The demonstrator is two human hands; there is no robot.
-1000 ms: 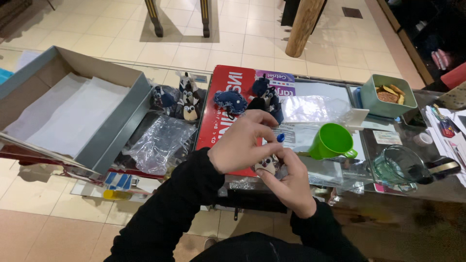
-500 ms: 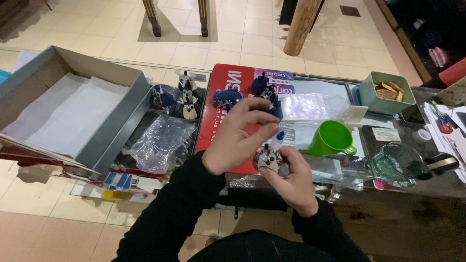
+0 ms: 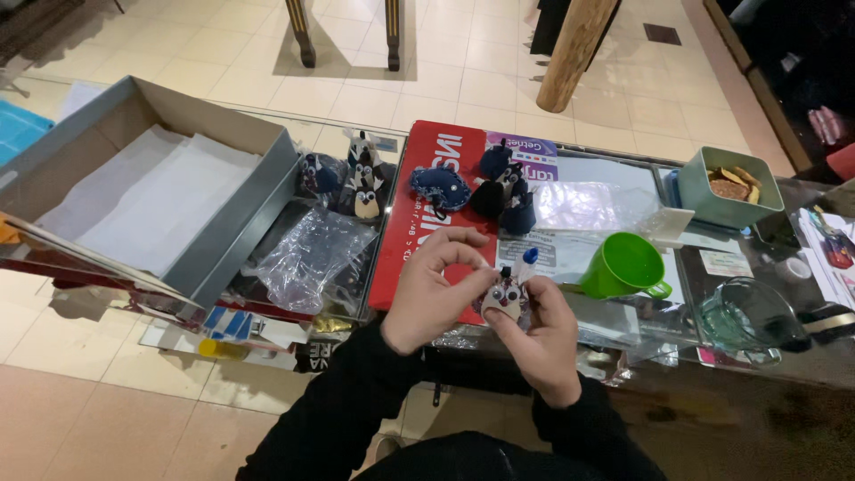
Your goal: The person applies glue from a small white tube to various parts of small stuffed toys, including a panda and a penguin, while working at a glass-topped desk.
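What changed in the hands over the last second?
The left hand lowered from covering the small owl-like figure to pinching at its top, so its face now shows. The right hand kept its grip on the figure and the blue-capped tube. The green cup stayed put.

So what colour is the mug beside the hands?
Bright green mug, clearest in the head view.

Left hand [image 3: 434, 294] and right hand [image 3: 533, 331], fingers pinched together
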